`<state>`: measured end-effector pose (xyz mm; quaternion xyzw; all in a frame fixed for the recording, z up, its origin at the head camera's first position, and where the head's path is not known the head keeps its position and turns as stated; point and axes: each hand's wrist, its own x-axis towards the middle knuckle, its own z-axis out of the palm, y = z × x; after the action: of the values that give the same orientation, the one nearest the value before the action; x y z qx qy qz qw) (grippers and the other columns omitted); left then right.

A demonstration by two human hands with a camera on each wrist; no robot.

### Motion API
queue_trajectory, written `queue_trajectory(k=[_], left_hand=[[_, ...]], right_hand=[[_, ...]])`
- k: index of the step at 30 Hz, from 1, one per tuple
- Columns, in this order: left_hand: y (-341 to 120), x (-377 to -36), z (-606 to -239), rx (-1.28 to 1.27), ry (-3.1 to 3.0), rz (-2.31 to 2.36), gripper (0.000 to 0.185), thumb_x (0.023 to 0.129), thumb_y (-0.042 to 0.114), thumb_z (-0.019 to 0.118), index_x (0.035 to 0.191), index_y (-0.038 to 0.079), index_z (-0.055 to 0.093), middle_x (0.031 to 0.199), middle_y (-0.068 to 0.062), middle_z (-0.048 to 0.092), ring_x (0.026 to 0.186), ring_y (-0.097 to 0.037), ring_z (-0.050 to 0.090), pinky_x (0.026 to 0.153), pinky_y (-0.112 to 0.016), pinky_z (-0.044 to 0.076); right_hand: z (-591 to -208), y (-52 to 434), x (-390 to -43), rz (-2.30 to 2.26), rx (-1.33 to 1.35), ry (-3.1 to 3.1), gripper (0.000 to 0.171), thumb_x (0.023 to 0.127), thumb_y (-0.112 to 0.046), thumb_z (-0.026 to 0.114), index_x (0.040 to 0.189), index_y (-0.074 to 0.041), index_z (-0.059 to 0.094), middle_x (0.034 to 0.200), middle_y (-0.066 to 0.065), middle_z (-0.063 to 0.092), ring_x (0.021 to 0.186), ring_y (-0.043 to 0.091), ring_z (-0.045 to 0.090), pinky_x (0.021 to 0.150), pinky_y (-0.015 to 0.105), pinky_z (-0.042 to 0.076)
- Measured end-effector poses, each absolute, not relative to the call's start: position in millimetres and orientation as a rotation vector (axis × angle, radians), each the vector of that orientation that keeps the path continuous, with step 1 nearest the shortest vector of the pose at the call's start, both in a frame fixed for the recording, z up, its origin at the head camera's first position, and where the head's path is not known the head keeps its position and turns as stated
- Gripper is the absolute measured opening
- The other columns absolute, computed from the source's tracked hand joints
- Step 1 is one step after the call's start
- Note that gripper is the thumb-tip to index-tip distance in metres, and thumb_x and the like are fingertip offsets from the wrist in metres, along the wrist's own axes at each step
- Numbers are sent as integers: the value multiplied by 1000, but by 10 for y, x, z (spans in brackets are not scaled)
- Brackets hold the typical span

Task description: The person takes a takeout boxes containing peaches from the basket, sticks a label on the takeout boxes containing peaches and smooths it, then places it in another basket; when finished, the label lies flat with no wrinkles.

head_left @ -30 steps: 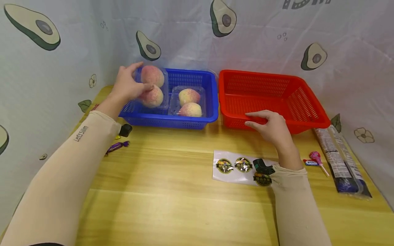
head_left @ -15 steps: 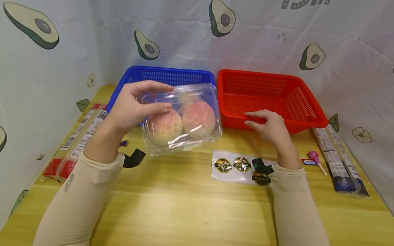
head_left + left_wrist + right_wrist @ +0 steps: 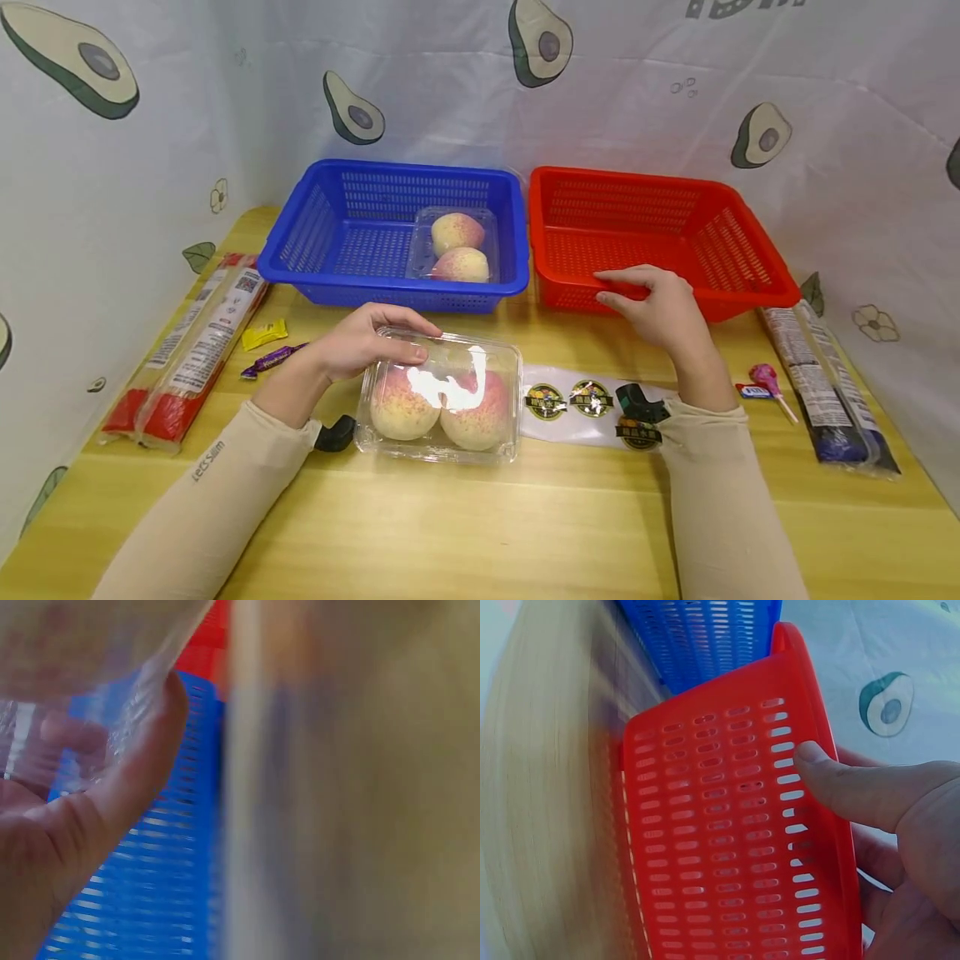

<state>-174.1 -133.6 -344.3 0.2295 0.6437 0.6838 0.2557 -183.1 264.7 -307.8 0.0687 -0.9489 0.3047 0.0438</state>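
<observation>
Clear clamshell box (image 3: pixel 441 398) with two peaches sits on the counter (image 3: pixel 450 525) at centre. Left hand (image 3: pixel 360 342), at the box's 10 o'clock, is clamped on its lid edge, thumb under, fingers over the top. Sticker sheet (image 3: pixel 577 404) lies touching the box at 3 o'clock. Right hand (image 3: pixel 660 312), at 2 o'clock, grips the near rim of the red basket (image 3: pixel 720 242). Blue basket (image 3: pixel 330 242), at 12 o'clock, holds a second peach box (image 3: pixel 455 246)
</observation>
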Motion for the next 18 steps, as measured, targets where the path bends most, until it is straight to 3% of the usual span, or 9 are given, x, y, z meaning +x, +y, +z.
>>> queue_trajectory(k=[3,7,13,18], left_hand=[[-1351,-1791,-3536,555,1731,1820,29,86,-2,73,114,6,76,120,-14,70,96,-22,68,83,-35,58],[-1411,-1832,-3570,534,1861,1719,34,86,4,78,120,2,73,124,-12,69,107,-24,66,90,-37,55],[-1435,-1871,-3583,615,2016,1597,36,91,11,76,125,1,70,128,-10,68,125,-24,58,103,-38,47],[-1435,-1865,-3550,639,2156,1506,41,93,18,75,130,3,68,124,-8,69,113,-24,64,98,-41,50]], right_hand=[[-3076,2656,-1812,929,193,-2904,36,95,-20,73,130,-13,71,134,17,61,128,40,48,100,61,41],[-3084,2648,-1818,936,213,-2902,36,95,-20,73,130,-12,70,133,17,61,127,40,48,101,61,41],[-3071,2636,-1829,889,238,-2905,38,94,-19,74,131,-11,69,132,19,62,127,42,48,107,68,20],[-3008,2589,-1794,833,355,-2850,43,87,-16,81,129,-9,70,127,17,65,121,38,54,101,61,25]])
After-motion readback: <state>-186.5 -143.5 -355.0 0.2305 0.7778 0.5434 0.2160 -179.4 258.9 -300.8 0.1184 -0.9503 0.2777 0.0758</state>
